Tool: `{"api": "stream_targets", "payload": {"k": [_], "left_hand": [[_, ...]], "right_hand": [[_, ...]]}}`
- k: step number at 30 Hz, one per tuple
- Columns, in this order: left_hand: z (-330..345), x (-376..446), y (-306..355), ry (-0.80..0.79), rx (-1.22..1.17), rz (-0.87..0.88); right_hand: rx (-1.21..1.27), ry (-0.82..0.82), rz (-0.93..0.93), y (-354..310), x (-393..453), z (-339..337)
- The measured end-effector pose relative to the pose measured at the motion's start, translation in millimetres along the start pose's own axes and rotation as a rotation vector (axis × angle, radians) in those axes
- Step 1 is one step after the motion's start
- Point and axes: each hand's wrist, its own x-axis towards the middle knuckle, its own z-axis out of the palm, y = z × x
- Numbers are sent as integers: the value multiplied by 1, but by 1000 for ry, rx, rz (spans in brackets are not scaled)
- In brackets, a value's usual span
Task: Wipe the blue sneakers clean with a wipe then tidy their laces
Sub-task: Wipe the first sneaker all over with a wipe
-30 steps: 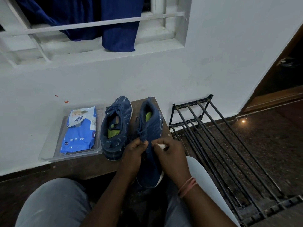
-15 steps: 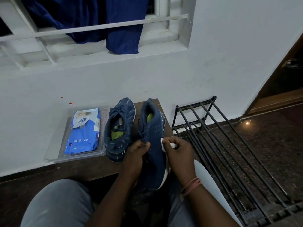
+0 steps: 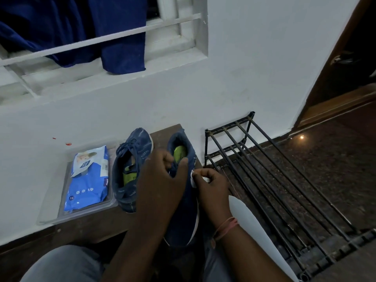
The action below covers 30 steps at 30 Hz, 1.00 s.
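The nearer sneaker [image 3: 184, 210], the landmark for all that follows, lay lengthwise on the low wooden bench [image 3: 97, 226] with its toe toward the person and its heel toward the wall, the yellow-green insole showing in the opening. The left hand [image 3: 162, 180] lay over its tongue and collar, fingers curled at what looked like the lace, though the lace itself was mostly hidden; the right hand [image 3: 210, 183], just right of the shoe, pinched a small white wipe [image 3: 193, 179] against the upper near the collar. The step seemed to be wiping that side panel, and it would go best with the left hand steadying the shoe firmly while the wipe travelled in short strokes from heel toward toe, folded to a fresh face as it soiled, and kept clear of the lace. The other sneaker [image 3: 130, 169] stood touching the bench just left of the landmark shoe, laces loose, not yet tidied. Further left sat a blue pack of wipes [image 3: 89, 184] in a clear tray [image 3: 61, 212]; its label print was too small and blurred to read, as was the marking on the insoles. A black wire rack [image 3: 274, 180] lay to the right.
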Motion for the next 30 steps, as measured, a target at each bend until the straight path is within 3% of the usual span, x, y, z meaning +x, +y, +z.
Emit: {"api": "stream_targets", "payload": {"k": [4,7,16,25,27,30], "left_hand": [[29,43,-7,-235,203,64],[49,53,-28,-213,374,129],[66,49,-65,-132,40,74],[54,36,-57,-166,-319,-231],[52,34,-57,-239,-373,-204],[54,34,-62,-263,-261,-76]], "right_hand": [[5,3,6,-1,3,-1],[33,42,40,-1,5,-6],[80,42,97,2,8,-3],[-184,-23,-108,-2,6,8],[-206,-43,-160,-3,6,7],[-309,-81,-249,-2,4,6]]}}
